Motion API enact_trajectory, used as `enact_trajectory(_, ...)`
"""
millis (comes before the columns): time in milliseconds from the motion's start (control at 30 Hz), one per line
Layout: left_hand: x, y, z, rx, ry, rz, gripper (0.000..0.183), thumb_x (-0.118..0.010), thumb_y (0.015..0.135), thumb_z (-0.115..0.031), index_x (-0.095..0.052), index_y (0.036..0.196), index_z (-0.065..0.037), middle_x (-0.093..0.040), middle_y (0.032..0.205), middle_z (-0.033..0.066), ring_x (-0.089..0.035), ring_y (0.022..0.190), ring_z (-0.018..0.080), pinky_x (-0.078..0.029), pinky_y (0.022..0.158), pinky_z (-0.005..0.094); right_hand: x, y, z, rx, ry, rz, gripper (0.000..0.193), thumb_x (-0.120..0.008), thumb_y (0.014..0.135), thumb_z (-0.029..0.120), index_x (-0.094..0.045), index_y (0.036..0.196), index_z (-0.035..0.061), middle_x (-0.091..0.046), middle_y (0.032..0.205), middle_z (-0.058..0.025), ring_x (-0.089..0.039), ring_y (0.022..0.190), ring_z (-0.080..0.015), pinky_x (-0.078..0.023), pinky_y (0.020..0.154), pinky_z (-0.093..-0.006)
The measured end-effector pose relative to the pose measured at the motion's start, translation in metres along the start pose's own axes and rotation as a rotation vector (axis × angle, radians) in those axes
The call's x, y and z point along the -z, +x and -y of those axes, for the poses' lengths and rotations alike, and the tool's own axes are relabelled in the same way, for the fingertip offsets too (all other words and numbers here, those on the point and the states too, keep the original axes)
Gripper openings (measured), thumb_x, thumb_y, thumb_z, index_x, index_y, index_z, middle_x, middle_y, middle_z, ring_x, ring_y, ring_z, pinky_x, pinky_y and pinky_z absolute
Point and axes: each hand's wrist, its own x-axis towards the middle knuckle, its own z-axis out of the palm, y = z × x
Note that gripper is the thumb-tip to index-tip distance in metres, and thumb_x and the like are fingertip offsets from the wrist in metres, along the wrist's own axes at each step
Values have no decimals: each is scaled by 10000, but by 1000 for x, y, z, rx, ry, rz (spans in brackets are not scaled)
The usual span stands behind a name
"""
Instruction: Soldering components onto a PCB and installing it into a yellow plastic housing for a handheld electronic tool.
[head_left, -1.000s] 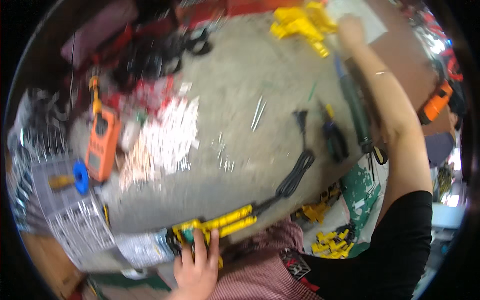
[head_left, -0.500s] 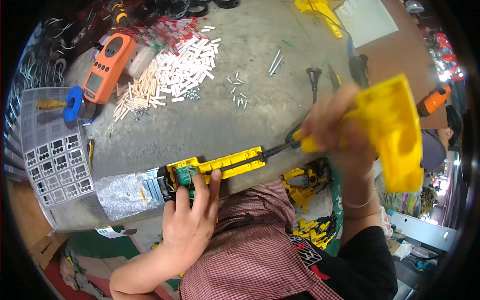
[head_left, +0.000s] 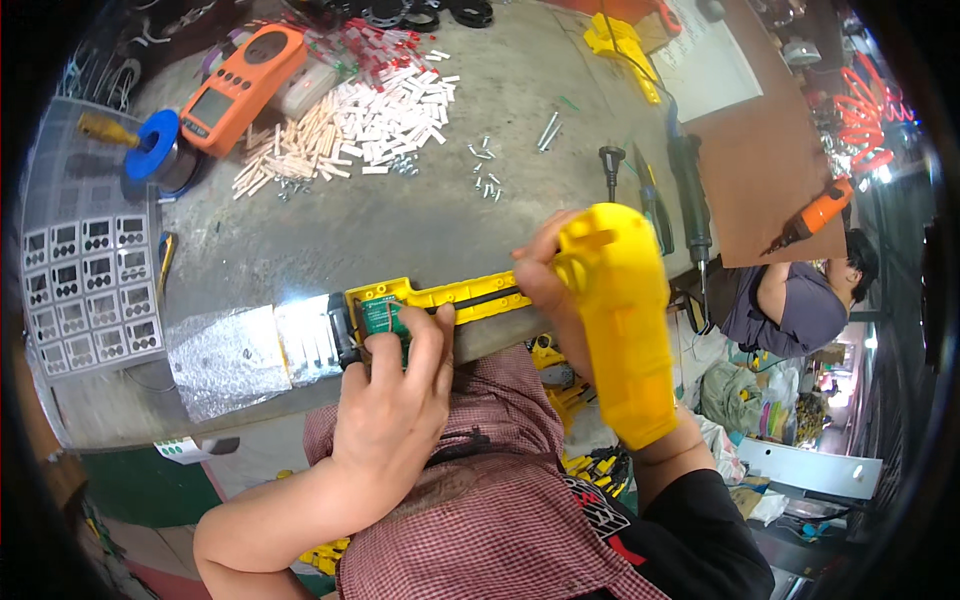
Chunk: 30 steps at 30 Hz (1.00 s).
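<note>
Right grip (head_left: 560, 290) on one yellow cover (head_left: 620, 320), left grip (head_left: 400, 390) on one yellow base (head_left: 440, 297)

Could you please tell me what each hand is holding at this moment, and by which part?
The right hand grips the yellow plastic cover near its upper end. The left hand presses on the yellow housing's green-board end.

A bright yellow plastic shell (head_left: 618, 320) and a long yellow casing (head_left: 445, 295) with a green circuit board (head_left: 381, 316) inside. An orange meter (head_left: 240, 85) with a grey screen. A blue spool (head_left: 155, 145). White and cream tubes (head_left: 350, 125) on the grey table (head_left: 400, 215). Red-and-white checked cloth (head_left: 490, 500).
</note>
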Motion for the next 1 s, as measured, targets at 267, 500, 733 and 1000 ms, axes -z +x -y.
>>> enact_trajectory(267,15,-33,16,8,-318,-184,362,-660,759,-159,-658,1063,37,-599,1141,202,-632,1037,340,-564,712,337,-20,12,6,60,-384,269,431,-758,721,29,-536,1090,23,-594,1027,-156,-620,954,-352,-503,805,-404)
enact_trajectory(500,1,-71,26,366,-1106,-205,474,-769,715,-59,-579,1144,11,-619,1037,163,-632,879,346,-520,755,398,-16,12,5,254,-498,522,410,-691,767,-5,-551,1152,9,-580,1112,-178,-574,1031,-389,-478,869,-415)
enact_trajectory(733,-13,-63,34,295,-1046,-294,465,-767,679,-54,-616,1112,25,-611,1017,146,-617,881,324,-505,736,381,-24,0,11,300,-598,497,450,-669,775,-31,-566,1212,-1,-579,1152,-177,-587,1028,-374,-483,881,-400)
enact_trajectory(1000,-16,-62,30,308,-1020,-323,433,-760,662,-40,-640,1074,21,-613,983,154,-605,845,327,-502,729,383,-56,-22,22,440,-454,598,167,-738,738,150,-644,871,112,-578,1250,-100,-471,1283,-327,-240,1116,-590)
